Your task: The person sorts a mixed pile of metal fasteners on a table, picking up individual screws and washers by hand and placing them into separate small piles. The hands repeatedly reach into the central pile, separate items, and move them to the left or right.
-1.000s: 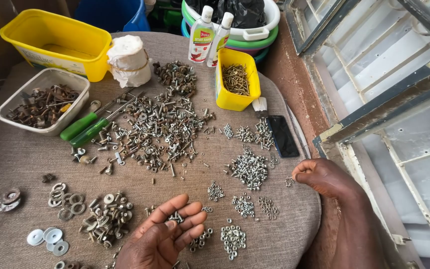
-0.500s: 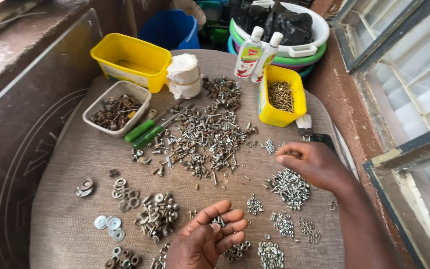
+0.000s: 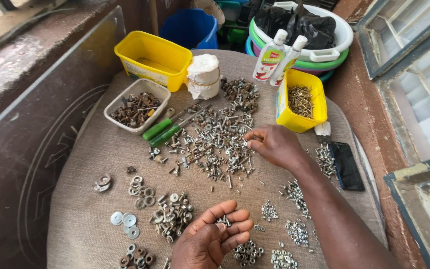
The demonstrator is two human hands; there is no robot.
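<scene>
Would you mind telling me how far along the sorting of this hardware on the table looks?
Partly done. Small sorted heaps of nuts, washers and flat discs already lie along the near edge. In hand: the right hand picks at the big mixed pile, and the left hand, palm up, cups a few small pieces. That mixed pile is still large, so much remains.

R hand (image 3: 273,145) fingertips in central screw pile (image 3: 215,139) | L hand (image 3: 210,239) palm up, few small screws (image 3: 223,220) on it | sorted washers (image 3: 143,192) (L side) on cloth-covered table (image 3: 85,164)
</scene>
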